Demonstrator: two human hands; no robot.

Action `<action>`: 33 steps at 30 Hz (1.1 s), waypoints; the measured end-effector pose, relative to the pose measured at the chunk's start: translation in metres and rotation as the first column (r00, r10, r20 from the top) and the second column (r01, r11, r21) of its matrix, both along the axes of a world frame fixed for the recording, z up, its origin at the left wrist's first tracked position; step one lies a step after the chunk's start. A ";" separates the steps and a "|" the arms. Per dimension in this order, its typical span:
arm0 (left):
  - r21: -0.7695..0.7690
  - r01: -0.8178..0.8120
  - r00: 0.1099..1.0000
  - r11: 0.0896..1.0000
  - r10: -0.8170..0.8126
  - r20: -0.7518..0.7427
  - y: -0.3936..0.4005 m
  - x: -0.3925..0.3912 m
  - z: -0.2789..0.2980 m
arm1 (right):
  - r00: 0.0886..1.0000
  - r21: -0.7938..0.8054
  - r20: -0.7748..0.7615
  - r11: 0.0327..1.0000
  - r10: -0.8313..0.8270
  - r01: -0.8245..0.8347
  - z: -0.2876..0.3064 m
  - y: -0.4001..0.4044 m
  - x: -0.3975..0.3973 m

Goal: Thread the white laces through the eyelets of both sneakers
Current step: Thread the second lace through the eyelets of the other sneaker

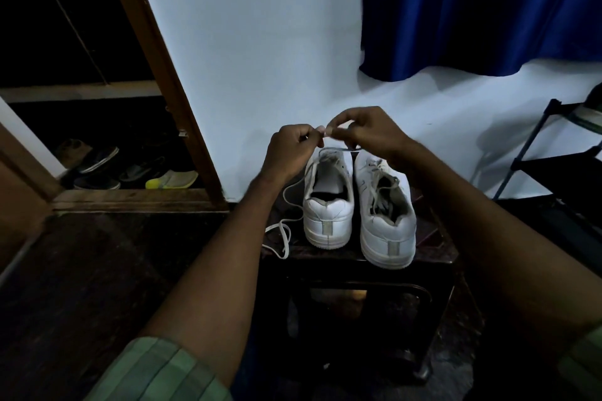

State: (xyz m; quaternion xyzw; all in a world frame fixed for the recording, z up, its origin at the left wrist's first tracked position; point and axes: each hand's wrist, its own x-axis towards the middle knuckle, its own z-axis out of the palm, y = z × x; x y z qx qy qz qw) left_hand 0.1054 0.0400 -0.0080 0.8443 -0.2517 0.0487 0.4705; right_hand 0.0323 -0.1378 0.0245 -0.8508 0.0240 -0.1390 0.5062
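Two white sneakers stand heel-toward-me on a small dark stool [325, 254]. The left sneaker [327, 202] has a white lace [286, 234] trailing off its left side onto the stool. The right sneaker [384, 215] has laces across its upper part. My left hand [288, 155] and my right hand [368, 132] are raised above the toes of the sneakers, close together. Both pinch a short stretch of lace between fingertips. A lace strand runs from the hands down to the front eyelets of the left sneaker.
A wooden door frame [169, 81] stands at the left, with several shoes [130, 169] on the floor behind it. A blue curtain [472, 10] hangs at the upper right. A black metal rack [553, 153] stands at the right edge. The floor is dark.
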 end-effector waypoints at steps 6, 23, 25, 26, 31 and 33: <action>-0.030 0.035 0.999 0.999 -0.035 0.021 0.000 -0.003 0.003 | 0.994 -0.093 0.101 0.995 -0.029 0.039 -0.004 0.004 0.004; -0.019 0.062 0.998 0.998 -0.062 -0.006 0.001 -0.006 0.007 | 0.958 -0.396 0.230 0.883 -0.170 0.252 -0.016 0.008 0.011; -0.030 0.067 0.996 0.997 -0.068 -0.048 0.005 -0.005 0.008 | 0.880 -0.045 0.260 0.906 -0.396 0.421 -0.011 0.005 0.014; -0.041 0.070 0.995 0.997 -0.072 -0.070 0.005 -0.005 0.008 | 0.822 0.050 0.259 0.857 -0.507 0.513 -0.009 0.003 0.014; -0.077 0.097 0.990 0.992 -0.104 -0.094 0.003 -0.005 0.008 | 0.882 -0.502 0.284 0.725 -0.377 0.472 -0.019 -0.005 0.010; -0.073 0.097 0.992 0.993 -0.102 -0.075 0.001 -0.005 0.007 | 0.940 -0.627 0.322 0.720 -0.110 0.299 -0.019 0.005 0.010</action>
